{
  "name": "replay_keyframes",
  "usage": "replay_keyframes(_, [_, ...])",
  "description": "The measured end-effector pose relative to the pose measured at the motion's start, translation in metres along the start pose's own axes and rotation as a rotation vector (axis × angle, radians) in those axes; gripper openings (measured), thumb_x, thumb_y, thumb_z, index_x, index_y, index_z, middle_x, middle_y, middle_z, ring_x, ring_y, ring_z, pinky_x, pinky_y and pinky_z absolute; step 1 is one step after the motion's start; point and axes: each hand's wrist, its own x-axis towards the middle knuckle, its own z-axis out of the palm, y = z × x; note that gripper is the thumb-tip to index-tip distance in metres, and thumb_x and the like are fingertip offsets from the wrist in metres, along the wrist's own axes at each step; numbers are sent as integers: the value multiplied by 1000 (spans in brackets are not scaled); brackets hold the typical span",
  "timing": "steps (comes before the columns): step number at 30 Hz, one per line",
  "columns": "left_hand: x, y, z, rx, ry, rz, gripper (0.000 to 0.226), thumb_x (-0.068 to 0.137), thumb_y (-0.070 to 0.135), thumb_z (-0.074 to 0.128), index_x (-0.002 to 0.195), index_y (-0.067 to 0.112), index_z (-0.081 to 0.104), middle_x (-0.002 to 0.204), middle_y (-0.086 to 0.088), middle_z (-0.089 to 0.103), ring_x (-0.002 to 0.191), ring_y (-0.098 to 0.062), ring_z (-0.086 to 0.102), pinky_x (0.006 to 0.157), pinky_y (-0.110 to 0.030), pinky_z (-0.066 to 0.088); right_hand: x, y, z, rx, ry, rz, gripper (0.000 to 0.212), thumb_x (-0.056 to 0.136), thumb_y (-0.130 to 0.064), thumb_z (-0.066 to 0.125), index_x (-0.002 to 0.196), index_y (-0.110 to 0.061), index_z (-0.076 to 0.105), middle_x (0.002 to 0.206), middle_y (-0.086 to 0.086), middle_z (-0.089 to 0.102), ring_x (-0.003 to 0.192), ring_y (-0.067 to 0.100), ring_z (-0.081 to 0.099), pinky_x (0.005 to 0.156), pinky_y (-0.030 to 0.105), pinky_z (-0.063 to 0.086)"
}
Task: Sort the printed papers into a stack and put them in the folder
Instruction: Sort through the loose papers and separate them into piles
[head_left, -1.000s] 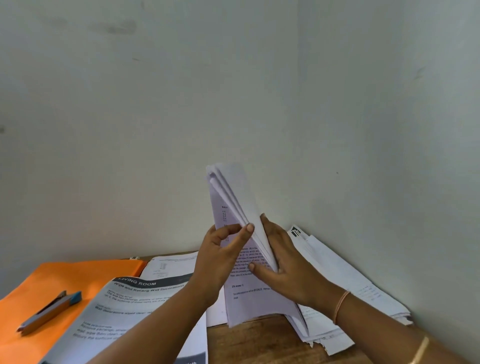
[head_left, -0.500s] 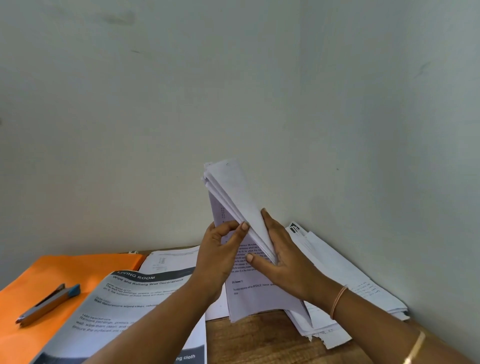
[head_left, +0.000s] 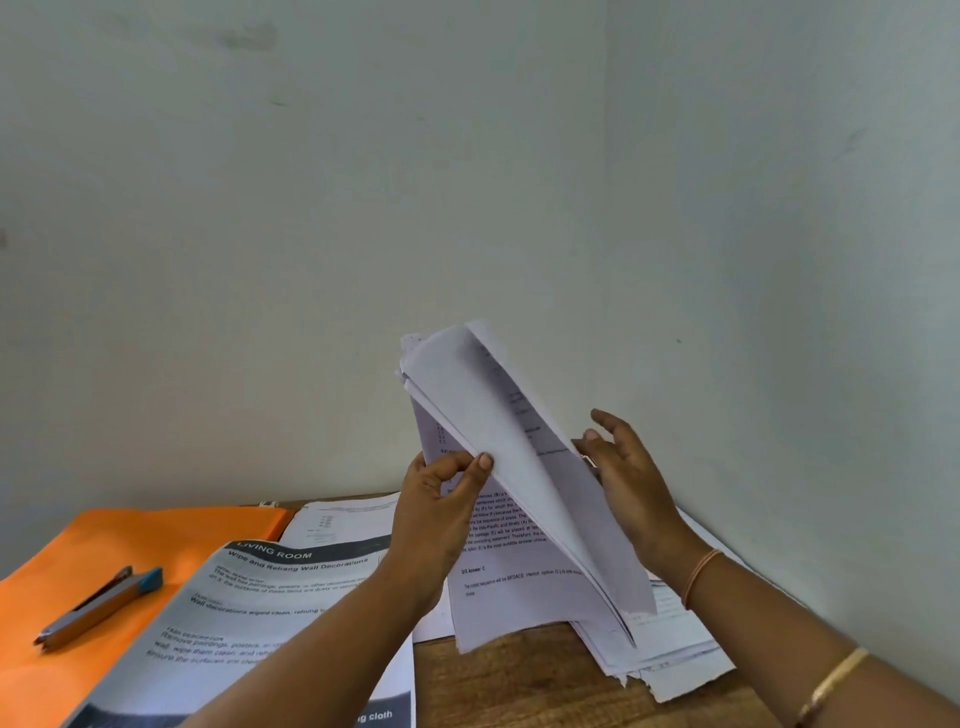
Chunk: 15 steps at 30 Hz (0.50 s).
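Note:
A sheaf of printed white papers (head_left: 498, 415) stands upright above the desk, fanned apart at the top. My left hand (head_left: 441, 499) pinches its left edge between thumb and forefinger. My right hand (head_left: 623, 478) is at the right side of the sheaf behind a loose sheet, fingers spread; whether it touches the paper is unclear. An orange folder (head_left: 130, 540) lies flat at the left. A printed sheet headed "LIVING ROOM" (head_left: 249, 613) lies partly over it. A messy pile of papers (head_left: 670, 654) lies against the right wall.
A stapler (head_left: 98, 605) rests on the orange folder. More printed sheets (head_left: 343, 519) lie at the back against the wall. The wooden desk (head_left: 509, 686) sits in a corner, with walls close behind and to the right.
My right hand has let go of the sheaf's front and moved right and up, fingers opening. The outer sheets have swung open to the right. The left hand keeps its pinch.

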Motion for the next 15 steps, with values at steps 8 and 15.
replay_keyframes(8, [-1, -1, 1, 47, -4, 12, 16, 85, 36, 61, 82, 24, 71, 112, 2, 53, 98, -18, 59, 80, -29, 55, 10, 7, -11, 88, 104, 114, 47, 99, -47, 32, 138, -23, 43, 134, 4, 52, 124, 25, 50, 109, 49, 37])
replay_keyframes(15, [-5, 1, 4, 43, -16, 70, 19, 87, 30, 60, 86, 15, 70, 111, 0, 52, 92, -9, 59, 62, -8, 50, 12, 8, -16, 4, 74, 152, 34, 94, -24, 55, 128, -22, 52, 121, 5, 60, 113, 26, 57, 102, 47, 44])
